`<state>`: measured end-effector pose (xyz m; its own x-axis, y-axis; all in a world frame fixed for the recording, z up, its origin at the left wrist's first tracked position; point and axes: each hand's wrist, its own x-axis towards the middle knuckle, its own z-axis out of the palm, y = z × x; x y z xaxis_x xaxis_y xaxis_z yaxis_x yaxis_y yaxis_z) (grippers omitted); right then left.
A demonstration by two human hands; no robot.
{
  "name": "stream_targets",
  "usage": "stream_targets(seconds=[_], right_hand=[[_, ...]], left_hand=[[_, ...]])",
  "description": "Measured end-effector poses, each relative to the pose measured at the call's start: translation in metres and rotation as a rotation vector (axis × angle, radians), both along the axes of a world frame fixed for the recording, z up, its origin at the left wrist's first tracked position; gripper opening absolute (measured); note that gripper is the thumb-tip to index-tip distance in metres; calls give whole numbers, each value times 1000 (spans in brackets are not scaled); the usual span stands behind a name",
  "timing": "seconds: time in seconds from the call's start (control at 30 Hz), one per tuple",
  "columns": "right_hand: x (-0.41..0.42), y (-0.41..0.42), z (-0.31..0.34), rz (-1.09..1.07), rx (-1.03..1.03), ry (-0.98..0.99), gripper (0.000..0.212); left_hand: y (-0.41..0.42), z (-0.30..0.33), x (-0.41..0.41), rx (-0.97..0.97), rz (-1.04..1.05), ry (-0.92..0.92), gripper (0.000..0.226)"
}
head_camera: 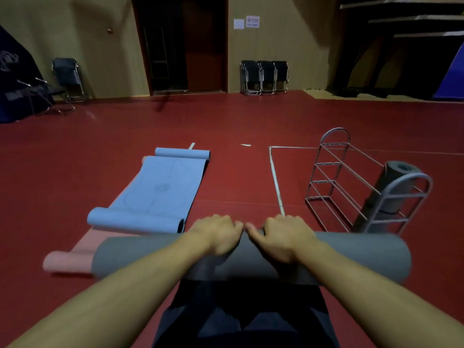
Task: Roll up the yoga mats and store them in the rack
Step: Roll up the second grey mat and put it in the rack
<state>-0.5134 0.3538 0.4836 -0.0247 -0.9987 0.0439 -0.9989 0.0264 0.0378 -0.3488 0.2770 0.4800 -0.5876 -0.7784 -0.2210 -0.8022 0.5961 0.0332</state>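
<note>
A rolled grey yoga mat lies crosswise on the red floor in front of my knees. My left hand and my right hand sit side by side on its middle, fingers curled over the far side of the roll. A blue mat lies half unrolled ahead on the left, both ends curled. Under and beside it a pink mat shows a rolled end. At the right stands a metal wire rack with a dark grey rolled mat leaning in it.
White tape lines mark the floor between me and the rack. Folded chairs stand against the far wall beside a dark doorway. More chairs and a dark cloth-covered object are at the far left.
</note>
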Motion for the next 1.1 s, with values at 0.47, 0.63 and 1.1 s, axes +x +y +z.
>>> stream_targets(seconds=[0.47,0.63,1.1], right_hand=[[12,41,-100,-68,224,-193,71],[11,40,-105,-66,220,-212,64],[20,31,-123,-131,-168,-51,49]], left_hand=[[29,-97,14,199,-83,-52,41],[41,-104,21,15,-10,173,43],[37,-120,20,-252,-38,195,43]])
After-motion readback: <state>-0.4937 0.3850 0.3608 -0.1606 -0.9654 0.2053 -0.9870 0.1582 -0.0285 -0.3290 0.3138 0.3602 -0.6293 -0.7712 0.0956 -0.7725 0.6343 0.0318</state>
